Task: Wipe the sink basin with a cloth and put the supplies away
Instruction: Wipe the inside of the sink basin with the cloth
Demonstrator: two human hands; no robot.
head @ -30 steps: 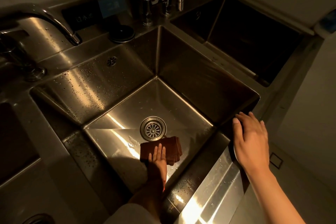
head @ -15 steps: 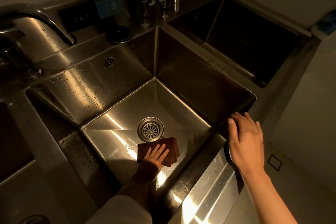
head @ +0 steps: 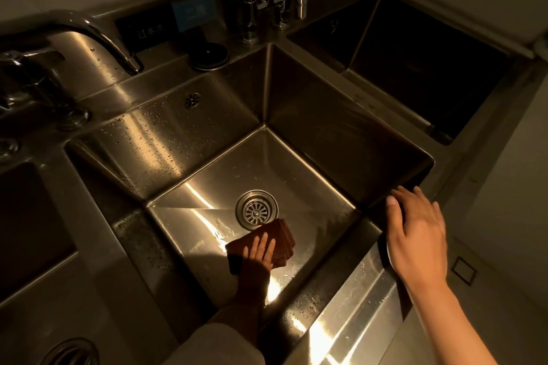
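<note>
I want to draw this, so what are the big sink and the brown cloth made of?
The square silver sink basin looks like brushed stainless steel: it gives streaky golden reflections, and water droplets bead on its walls. The round drain strainer looks like shinier metal. The folded reddish-brown cloth under the left hand seems a soft, matte fabric in stacked layers, maybe microfibre; I can't be sure.

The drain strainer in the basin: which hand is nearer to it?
Left. The left hand presses the brown cloth just beside the drain strainer; the right hand rests on the sink rim.
</note>
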